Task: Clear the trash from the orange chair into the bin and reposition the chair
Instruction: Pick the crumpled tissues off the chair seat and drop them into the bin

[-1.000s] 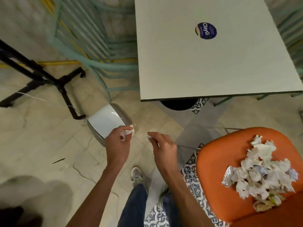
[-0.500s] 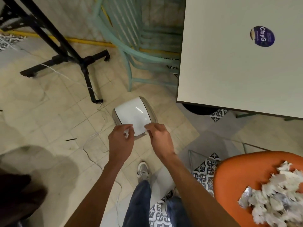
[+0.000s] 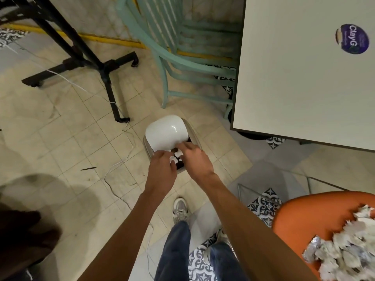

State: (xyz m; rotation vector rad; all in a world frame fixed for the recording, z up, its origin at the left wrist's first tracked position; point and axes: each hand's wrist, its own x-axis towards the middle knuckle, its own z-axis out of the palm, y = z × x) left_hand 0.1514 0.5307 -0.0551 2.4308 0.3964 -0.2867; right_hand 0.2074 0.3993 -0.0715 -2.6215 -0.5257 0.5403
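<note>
Several paper scraps (image 3: 176, 157), pinched by the left hand (image 3: 162, 171) beside the right hand (image 3: 195, 160) (its grip I cannot tell), could miss the bin (image 3: 193, 132) at 12 o'clock if its lid (image 3: 165, 132) swings shut.

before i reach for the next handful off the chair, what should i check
1. Bin lid tipped open: ok, the dark opening shows under it.
2. Left hand and right hand over the bin: ok.
3. Paper scraps let go: cannot tell, white bits show at the fingertips.
4. Orange chair cleared: not ok, a trash pile lies on the seat.
5. Floor by the bin free of snags: not ok, a white cable runs beside it.
</note>
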